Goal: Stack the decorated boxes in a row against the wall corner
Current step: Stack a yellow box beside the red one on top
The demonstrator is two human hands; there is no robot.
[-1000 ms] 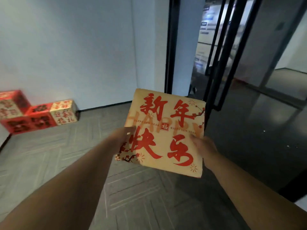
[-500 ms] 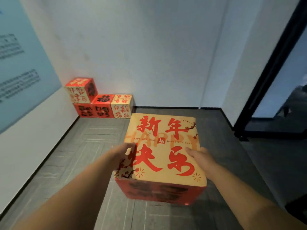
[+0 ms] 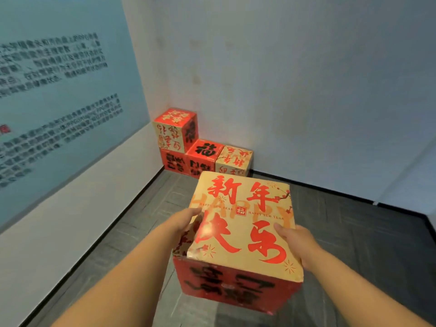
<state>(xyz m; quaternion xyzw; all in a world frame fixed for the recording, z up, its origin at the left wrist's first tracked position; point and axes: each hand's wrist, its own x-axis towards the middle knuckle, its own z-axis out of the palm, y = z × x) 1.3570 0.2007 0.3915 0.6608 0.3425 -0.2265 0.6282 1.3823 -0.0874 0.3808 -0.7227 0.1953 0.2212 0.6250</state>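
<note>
I carry a decorated box [image 3: 243, 223] with a cream top, red characters and a red front face, held in the air above the floor. My left hand [image 3: 186, 223] presses its left side and my right hand [image 3: 295, 244] its right side. Ahead, in the wall corner, stand several decorated boxes: a red box [image 3: 173, 161] on the floor in the corner with a cream and red box [image 3: 175, 129] on top of it, then a red box [image 3: 204, 156] and a cream box [image 3: 233, 160] in a row along the back wall. The held box hides their lower front edges.
A white back wall [image 3: 295, 90] and a left wall with a blue text panel [image 3: 59, 90] meet at the corner. Grey tiled floor [image 3: 354, 232] stretches to the right of the row, with a black skirting along both walls.
The view has turned left from the glass doors toward the corner and come closer to the stacked boxes. The box stays gripped between both hands.
</note>
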